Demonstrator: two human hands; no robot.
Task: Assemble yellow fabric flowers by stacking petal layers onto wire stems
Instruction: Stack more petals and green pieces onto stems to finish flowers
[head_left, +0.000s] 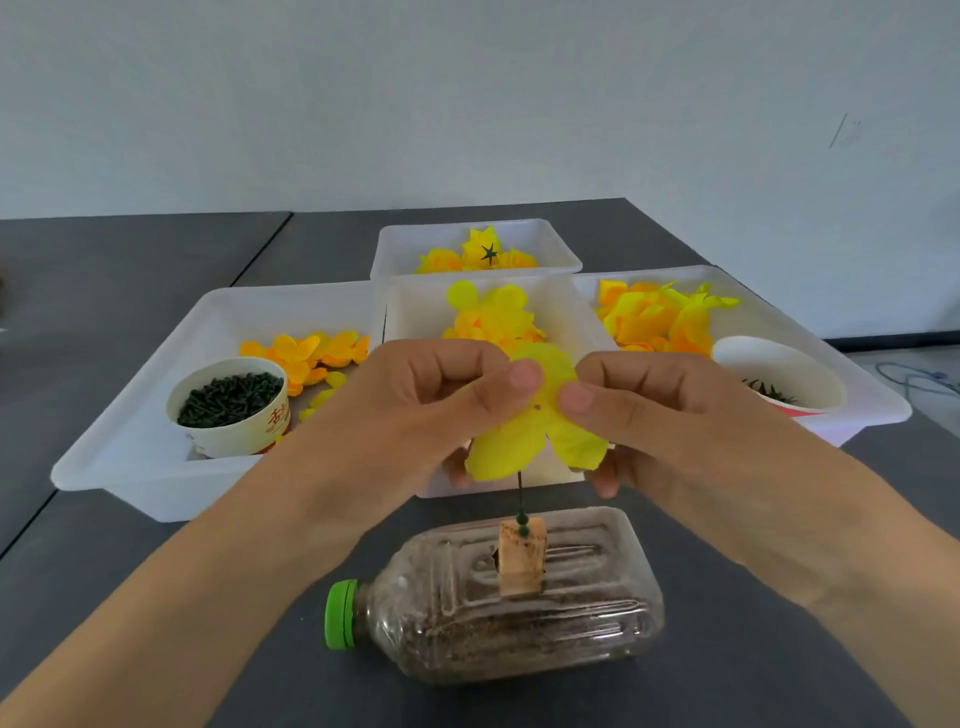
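Head view: left hand (441, 395) and right hand (639, 410) pinched petal layer (535, 431) above bottle (519, 597); centre hole seemingly over wire stem (520, 493) — slide down straight.

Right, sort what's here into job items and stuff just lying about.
Job: yellow petal layer pinched by left hand and right hand; wire stem; wooden block; petal trays; cup of green pieces.
Lying about: cable on the floor.
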